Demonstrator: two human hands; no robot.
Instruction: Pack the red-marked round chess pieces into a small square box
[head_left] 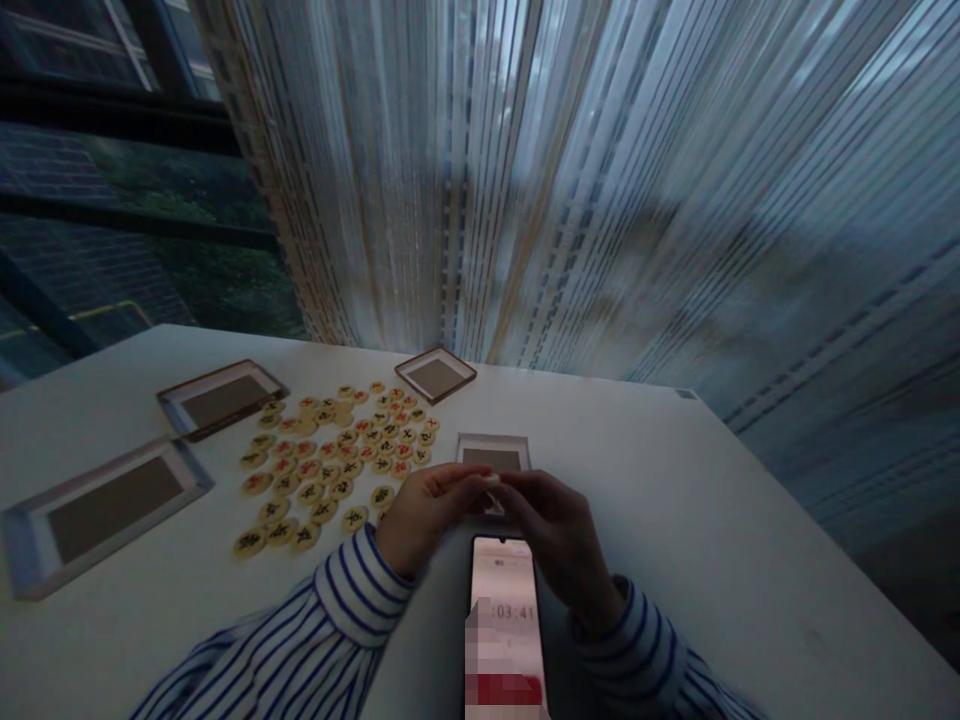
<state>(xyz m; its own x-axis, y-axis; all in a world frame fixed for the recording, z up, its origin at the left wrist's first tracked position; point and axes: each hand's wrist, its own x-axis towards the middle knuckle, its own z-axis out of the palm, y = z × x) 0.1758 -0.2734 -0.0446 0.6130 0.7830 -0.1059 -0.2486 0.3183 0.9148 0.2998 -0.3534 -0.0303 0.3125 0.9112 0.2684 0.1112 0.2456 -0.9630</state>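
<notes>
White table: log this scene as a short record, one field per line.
surface: white table
left hand: fingertips at a small pale piece
right hand: fingertips at the same piece
under hands: shallow box, partly hidden
discs: many round discs, red or black characters, spread left of the hands
other trays: two at left, one farther back
phone: nearest the wearer, display partly pixelated, "03:41" readable
backdrop: striped curtain

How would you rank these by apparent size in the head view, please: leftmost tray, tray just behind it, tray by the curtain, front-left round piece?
1. Leftmost tray
2. Tray just behind it
3. Tray by the curtain
4. Front-left round piece
</notes>
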